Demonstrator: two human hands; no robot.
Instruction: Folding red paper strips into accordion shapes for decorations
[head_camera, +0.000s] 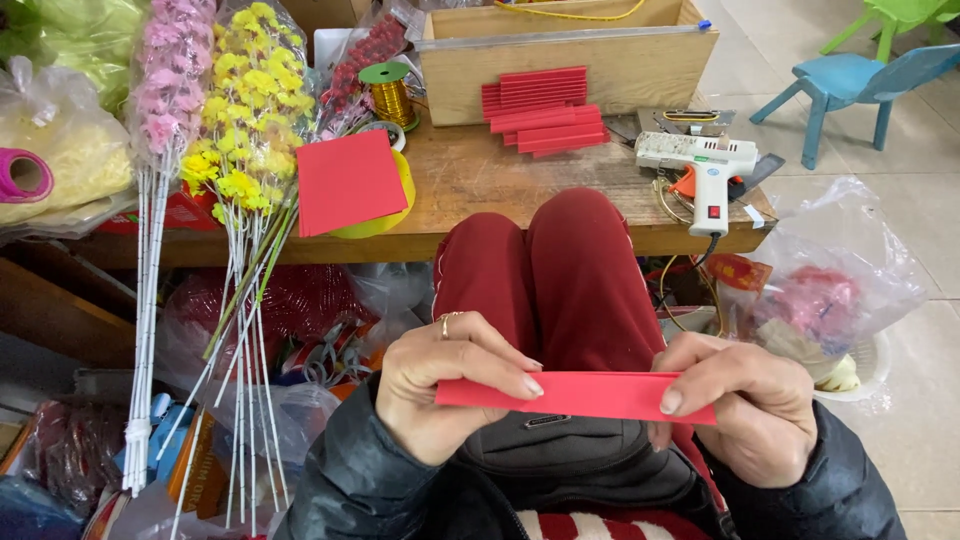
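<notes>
A folded red paper strip lies flat between both of my hands, above my lap and red trousers. My left hand, with a ring on one finger, pinches the strip's left end, thumb on top. My right hand grips the right end, thumb pressed along the upper face. On the wooden table beyond my knees sit a stack of similar folded red strips and a flat red paper sheet.
A white glue gun lies at the table's right. A wooden box, gold wire spool, and pink and yellow artificial flowers stand behind and left. Plastic bags crowd the floor; blue and green small chairs stand far right.
</notes>
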